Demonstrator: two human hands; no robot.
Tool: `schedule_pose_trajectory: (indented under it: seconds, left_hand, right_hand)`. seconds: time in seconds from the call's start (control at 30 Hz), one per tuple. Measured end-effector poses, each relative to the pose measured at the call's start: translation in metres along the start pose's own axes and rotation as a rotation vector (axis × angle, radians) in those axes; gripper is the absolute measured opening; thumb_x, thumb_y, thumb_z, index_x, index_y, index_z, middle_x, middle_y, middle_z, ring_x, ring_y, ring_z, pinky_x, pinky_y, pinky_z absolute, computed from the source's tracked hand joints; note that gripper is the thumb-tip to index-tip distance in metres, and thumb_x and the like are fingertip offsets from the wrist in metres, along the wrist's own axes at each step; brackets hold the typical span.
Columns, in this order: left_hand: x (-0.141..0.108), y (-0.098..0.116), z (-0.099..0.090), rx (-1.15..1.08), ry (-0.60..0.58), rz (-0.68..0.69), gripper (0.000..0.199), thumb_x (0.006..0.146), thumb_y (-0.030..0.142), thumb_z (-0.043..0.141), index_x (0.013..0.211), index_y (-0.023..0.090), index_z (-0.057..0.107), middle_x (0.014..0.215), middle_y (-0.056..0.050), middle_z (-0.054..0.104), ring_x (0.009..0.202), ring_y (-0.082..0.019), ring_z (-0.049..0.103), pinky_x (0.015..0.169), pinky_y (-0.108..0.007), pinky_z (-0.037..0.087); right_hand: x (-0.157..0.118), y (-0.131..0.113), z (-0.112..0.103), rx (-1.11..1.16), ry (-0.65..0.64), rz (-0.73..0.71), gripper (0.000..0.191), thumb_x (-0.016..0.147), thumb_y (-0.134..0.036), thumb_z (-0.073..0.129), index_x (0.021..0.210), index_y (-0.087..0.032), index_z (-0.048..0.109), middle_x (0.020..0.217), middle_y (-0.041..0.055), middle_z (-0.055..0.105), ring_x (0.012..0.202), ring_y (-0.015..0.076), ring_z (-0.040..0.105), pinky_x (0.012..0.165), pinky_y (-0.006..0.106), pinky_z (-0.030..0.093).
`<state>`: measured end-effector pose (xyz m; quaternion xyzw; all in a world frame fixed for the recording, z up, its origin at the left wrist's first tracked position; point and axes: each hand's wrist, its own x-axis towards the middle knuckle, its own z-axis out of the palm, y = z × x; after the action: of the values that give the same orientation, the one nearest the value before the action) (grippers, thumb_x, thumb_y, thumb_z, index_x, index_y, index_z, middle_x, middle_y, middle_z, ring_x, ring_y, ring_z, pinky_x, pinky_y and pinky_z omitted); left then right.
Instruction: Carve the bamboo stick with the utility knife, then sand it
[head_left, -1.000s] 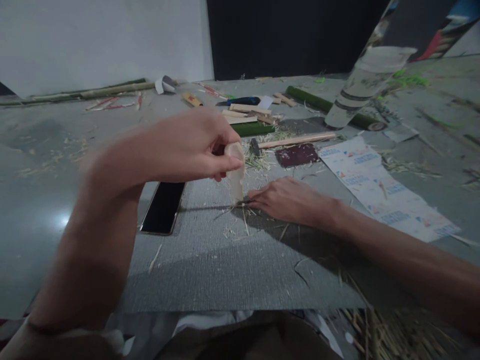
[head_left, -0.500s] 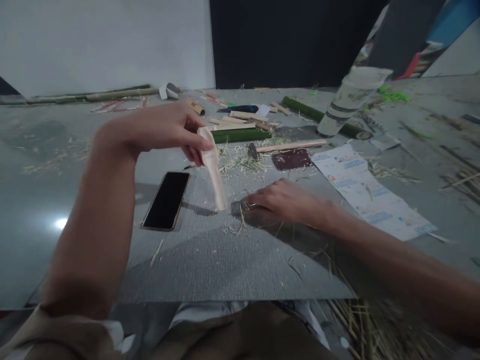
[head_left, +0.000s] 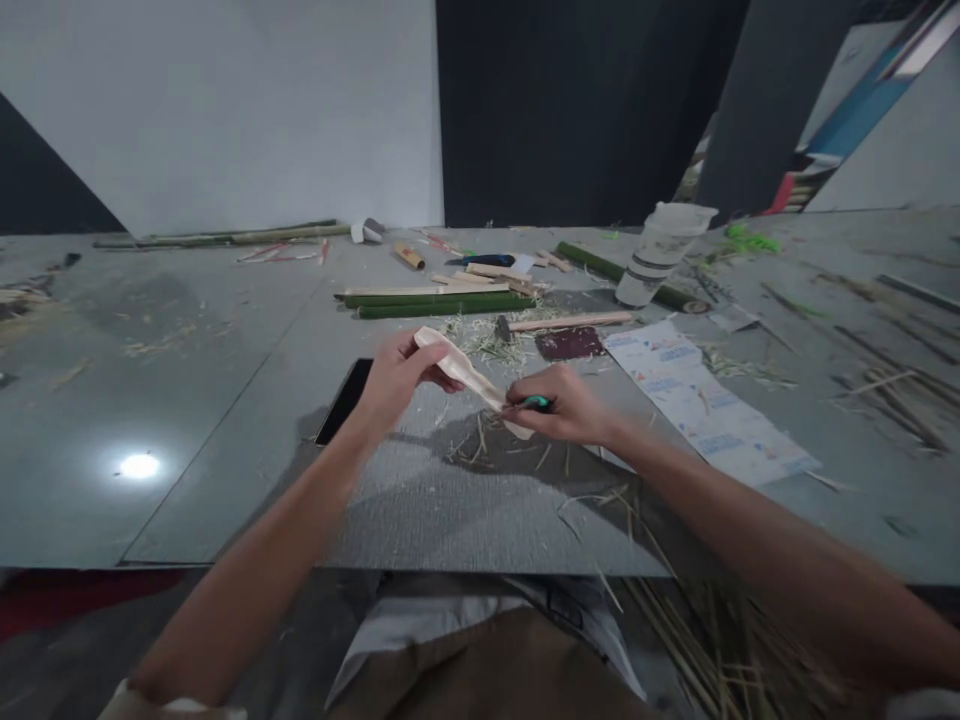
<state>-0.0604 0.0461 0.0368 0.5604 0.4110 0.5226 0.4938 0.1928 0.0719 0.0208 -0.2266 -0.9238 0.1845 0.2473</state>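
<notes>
Spanning the view, the grey surface (head_left: 225, 510) meets upright white (head_left: 300, 110) and dark panels (head_left: 585, 110); its near edge runs before the person's lap. Above its textured portion, the left hand (head_left: 409, 375) clamps the pale, smooth, spoon-shaped piece (head_left: 469, 375) at its wide end; the right hand (head_left: 559, 405) grips a green-handled tool (head_left: 536, 403) against its narrow end. Fibrous shavings (head_left: 476, 445) lie beneath.

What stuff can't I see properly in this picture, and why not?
All in the head view:
- Most of the green tool: the right hand wraps around it.
- Part of the phone: behind the left hand.
- Words on the paper sheet: too small and blurry.
- Ends of the sticks: cut off by the bottom edge.
</notes>
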Motion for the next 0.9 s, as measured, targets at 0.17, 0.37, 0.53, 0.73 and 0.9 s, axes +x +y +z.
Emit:
schedule_pose_trajectory:
  seconds: [0.17,0.37,0.53,0.73,0.9]
  left_hand:
    - [-0.013,-0.018,0.029,-0.077,0.01,0.04,0.033,0.079,0.038,0.083,0.102,0.023,0.066,0.073,0.0,0.07,0.059,-0.015,0.065,0.061,-0.029,0.059]
    - [-0.022,-0.026,0.05,-0.082,-0.078,-0.019,0.024,0.08,0.041,0.082,0.086,0.02,0.073,0.068,-0.001,0.066,0.057,-0.015,0.059,0.06,-0.031,0.055]
    - [-0.019,-0.038,0.046,-0.077,-0.049,-0.025,0.024,0.086,0.041,0.077,0.086,0.018,0.07,0.07,-0.002,0.065,0.056,-0.012,0.055,0.055,-0.027,0.048]
    - [-0.014,-0.055,0.04,-0.064,0.013,-0.044,0.029,0.095,0.044,0.067,0.084,0.018,0.069,0.068,-0.001,0.062,0.053,-0.011,0.049,0.048,-0.023,0.036]
    - [-0.016,-0.059,0.043,-0.101,0.005,-0.117,0.03,0.101,0.045,0.057,0.105,0.018,0.07,0.061,0.0,0.061,0.051,-0.013,0.053,0.048,-0.024,0.038]
  right_hand:
    - [-0.002,-0.003,0.0,0.032,0.035,-0.012,0.046,0.106,-0.048,0.052,0.07,-0.019,0.056,0.056,-0.0078,0.045,0.051,0.0086,0.04,0.053,0.024,0.033]
    - [-0.008,0.006,0.004,0.037,0.002,-0.041,0.037,0.105,-0.045,0.059,0.081,-0.017,0.061,0.065,-0.0069,0.053,0.052,0.0086,0.05,0.054,0.024,0.047]
    - [-0.016,0.021,0.011,-0.072,0.031,0.043,0.027,0.102,-0.042,0.065,0.106,-0.016,0.068,0.093,0.0016,0.069,0.073,0.0131,0.065,0.068,0.03,0.058]
    - [-0.012,0.045,0.021,-0.343,0.299,0.397,0.032,0.102,-0.04,0.065,0.125,-0.018,0.065,0.122,0.0086,0.068,0.102,0.0218,0.069,0.088,0.043,0.06]
    - [-0.004,0.058,0.022,-0.496,0.242,0.624,0.034,0.101,-0.04,0.066,0.128,-0.019,0.065,0.127,0.0095,0.067,0.106,0.023,0.068,0.09,0.044,0.06]
